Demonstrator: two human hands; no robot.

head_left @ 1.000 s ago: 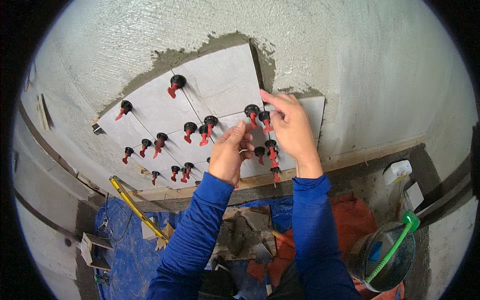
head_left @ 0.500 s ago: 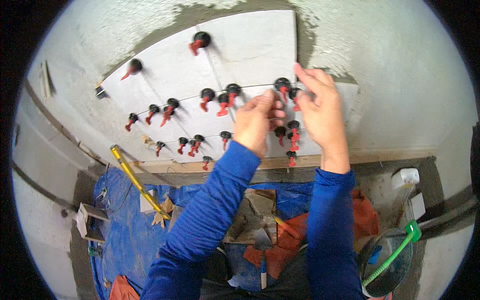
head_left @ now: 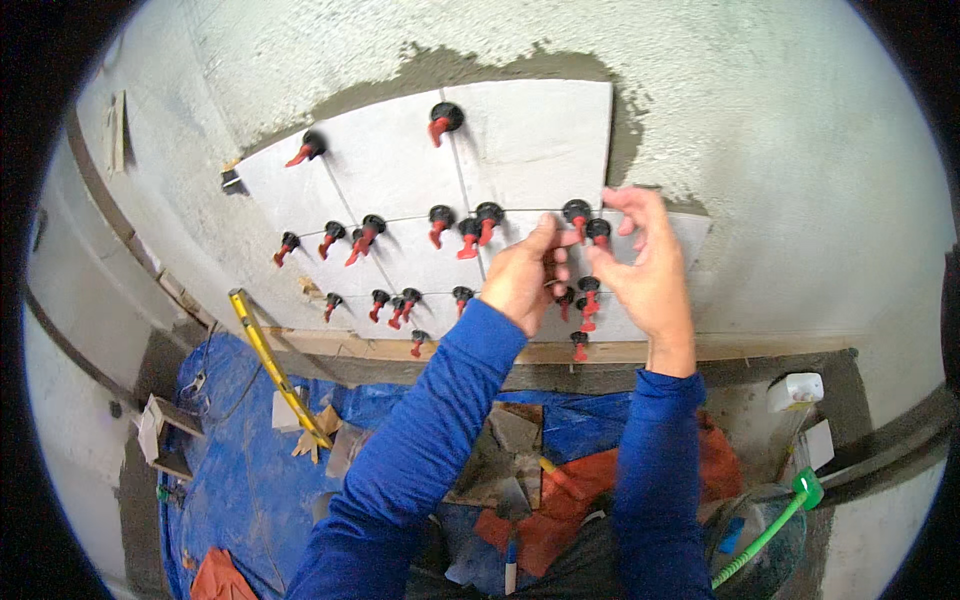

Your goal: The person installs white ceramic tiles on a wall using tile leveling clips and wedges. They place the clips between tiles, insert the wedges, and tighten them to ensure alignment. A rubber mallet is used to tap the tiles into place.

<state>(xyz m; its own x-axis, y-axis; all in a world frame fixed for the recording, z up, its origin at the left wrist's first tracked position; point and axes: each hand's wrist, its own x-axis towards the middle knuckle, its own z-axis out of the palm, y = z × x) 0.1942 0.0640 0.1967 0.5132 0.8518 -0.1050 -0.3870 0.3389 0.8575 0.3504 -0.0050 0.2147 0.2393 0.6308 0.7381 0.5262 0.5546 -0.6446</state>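
Left hand [head_left: 522,282] half-curled, grip unclear; right hand [head_left: 655,290] loosely spread beside clips [head_left: 577,211]. Steady, even pressure likely keeps tiles [head_left: 545,140] flush.

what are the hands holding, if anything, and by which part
Cannot be told: the left hand and right hand are beside black-and-red clips, but no clear grip on any part shows.

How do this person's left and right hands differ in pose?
The left hand is mostly curled, thumb up; the right hand is more open, with a gap between thumb and forefinger. The right hand's forefinger is near a corner of the upper right tile; the left hand's fingertips lie lower. Both are bare, below them blue sleeves.
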